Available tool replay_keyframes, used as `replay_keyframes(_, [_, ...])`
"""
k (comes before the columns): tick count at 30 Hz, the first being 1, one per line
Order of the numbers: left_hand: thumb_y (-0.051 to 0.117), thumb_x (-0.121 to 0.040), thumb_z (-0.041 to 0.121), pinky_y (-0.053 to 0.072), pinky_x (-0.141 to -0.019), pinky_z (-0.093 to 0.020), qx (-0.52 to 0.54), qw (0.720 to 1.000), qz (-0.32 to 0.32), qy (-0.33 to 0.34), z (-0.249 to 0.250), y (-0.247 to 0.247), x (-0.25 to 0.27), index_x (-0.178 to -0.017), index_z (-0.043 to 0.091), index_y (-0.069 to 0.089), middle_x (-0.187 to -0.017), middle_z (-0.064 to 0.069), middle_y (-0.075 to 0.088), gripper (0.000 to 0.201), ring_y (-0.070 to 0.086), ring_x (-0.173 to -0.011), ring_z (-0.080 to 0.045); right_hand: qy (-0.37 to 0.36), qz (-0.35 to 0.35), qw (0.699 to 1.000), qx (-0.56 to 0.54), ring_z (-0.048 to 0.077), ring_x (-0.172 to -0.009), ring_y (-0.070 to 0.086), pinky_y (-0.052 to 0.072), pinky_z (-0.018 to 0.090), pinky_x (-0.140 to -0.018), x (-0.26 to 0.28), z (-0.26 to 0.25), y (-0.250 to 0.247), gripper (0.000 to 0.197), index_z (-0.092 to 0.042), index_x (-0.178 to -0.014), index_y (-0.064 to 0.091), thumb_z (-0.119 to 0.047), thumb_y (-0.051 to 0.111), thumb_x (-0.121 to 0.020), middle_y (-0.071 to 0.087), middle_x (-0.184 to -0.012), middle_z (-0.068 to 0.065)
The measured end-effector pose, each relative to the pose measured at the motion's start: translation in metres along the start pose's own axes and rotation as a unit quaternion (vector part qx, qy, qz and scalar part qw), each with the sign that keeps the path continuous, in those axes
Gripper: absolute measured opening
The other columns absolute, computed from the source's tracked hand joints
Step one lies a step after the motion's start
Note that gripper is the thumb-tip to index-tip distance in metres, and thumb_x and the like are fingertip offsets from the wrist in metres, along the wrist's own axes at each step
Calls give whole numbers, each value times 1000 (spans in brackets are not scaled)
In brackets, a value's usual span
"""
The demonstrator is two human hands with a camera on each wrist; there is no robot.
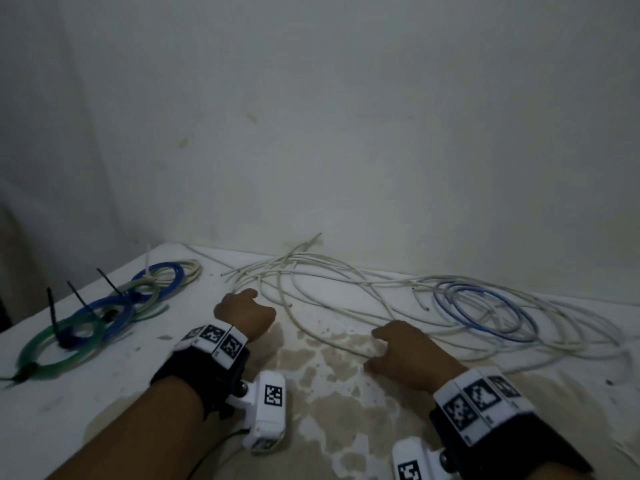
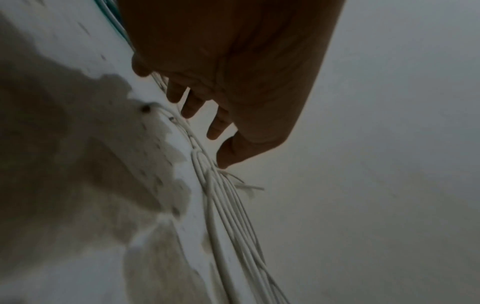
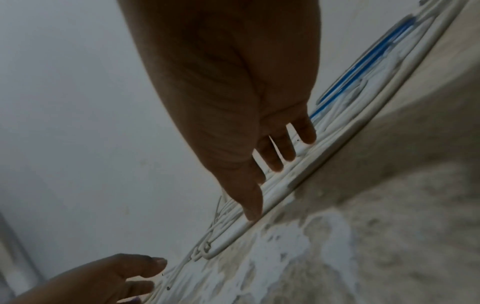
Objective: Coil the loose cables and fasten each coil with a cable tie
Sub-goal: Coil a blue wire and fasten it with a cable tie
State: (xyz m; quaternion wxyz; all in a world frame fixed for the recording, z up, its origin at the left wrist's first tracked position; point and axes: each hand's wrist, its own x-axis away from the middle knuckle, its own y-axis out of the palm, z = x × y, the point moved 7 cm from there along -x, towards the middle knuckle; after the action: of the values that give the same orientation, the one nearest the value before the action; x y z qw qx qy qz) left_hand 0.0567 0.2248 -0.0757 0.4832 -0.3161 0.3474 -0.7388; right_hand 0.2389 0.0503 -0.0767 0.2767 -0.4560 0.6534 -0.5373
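Both hands hovered over the stained table [image 1: 121,368], left hand [image 1: 246,311] loose-fingered by the white cables [image 1: 346,282], right hand [image 1: 403,351] spread and empty above them, fingertips hidden from overhead, tied coils [image 1: 100,317] far left, blurred.

My right hand over the cables

My right hand [image 3: 233,107] reaches down with straight fingers [image 3: 303,131] above white cables [image 3: 259,222]; a blue cable [image 3: 363,82] lies farther off, my left hand [image 3: 109,279] is nearby.
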Motion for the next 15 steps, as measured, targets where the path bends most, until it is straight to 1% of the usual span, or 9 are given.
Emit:
replay_keyframes(1, [39,-54,43,31,-108,-32,-22,1000,5,-16,-9,-4,-8,-146,18,33,-149,-16,33,96,37,-134,-32,16,0,1000,23,25,-134,34,31,35,-104,-7,0,1,69,-21,-140,39,-51,61,-82,33,-148,7])
replay_keyframes(2, [39,-54,43,31,-109,-33,-33,999,6,-28,-17,-7,-17,-147,18,31,-149,-16,33,97,36,-133,-32,36,-1,998,42,28,-141,21,22,44,-110,-12,2,1,83,-25,-147,24,-57,60,-80,19,-154,7])
replay_keyframes(4, [46,-57,47,33,-108,-37,-34,999,7,-39,-29,-11,-33,-146,17,30,-146,-17,34,96,36,-132,-35,78,-1,995,56,32,-145,1,8,56,-113,-22,10,-4,98,-32,-150,5,-67,58,-76,-2,-159,7])
replay_keyframes(6, [54,-61,51,35,-107,-38,-35,999,3,-40,-34,-13,-46,-148,18,27,-147,-17,32,97,33,-133,-35,112,-8,992,62,35,-145,-5,4,61,-112,-36,23,-8,100,-34,-150,1,-73,54,-75,-9,-159,7])
replay_keyframes(7, [54,-59,53,35,-107,-38,-32,999,-2,-36,-33,-15,-51,-149,18,25,-149,-16,29,101,31,-135,-35,122,-15,990,71,35,-145,-4,5,62,-112,-43,31,-10,98,-35,-150,1,-74,51,-76,-9,-159,7])
replay_keyframes(9, [55,-58,55,31,-111,-39,-19,999,-17,-28,-29,-14,-59,-151,18,20,-155,-15,19,106,25,-140,-34,131,-33,987,90,34,-145,3,7,62,-112,-55,44,-11,89,-36,-150,6,-74,44,-80,-2,-160,5])
replay_keyframes(11, [60,-71,57,24,-114,-38,-27,999,-40,-20,-22,-9,-66,-152,17,17,-158,-14,12,99,19,-144,-31,124,-51,987,91,30,-143,17,10,60,-113,-63,54,-9,75,-34,-149,15,-70,37,-87,14,-158,3])
replay_keyframes(13, [57,-70,60,23,-114,-35,-48,997,-59,-13,-14,-3,-68,-151,15,21,-158,-15,15,99,20,-144,-30,110,-43,989,85,25,-137,31,19,56,-113,-68,62,-10,60,-29,-144,34,-60,36,-92,31,-152,2])
replay_keyframes(15, [59,-73,59,30,-109,-32,-53,996,-69,0,-3,4,-67,-144,11,35,-153,-16,28,89,30,-139,-30,105,-25,990,90,23,-127,43,33,47,-107,-71,72,-15,48,-25,-130,52,-53,40,-93,45,-140,3])
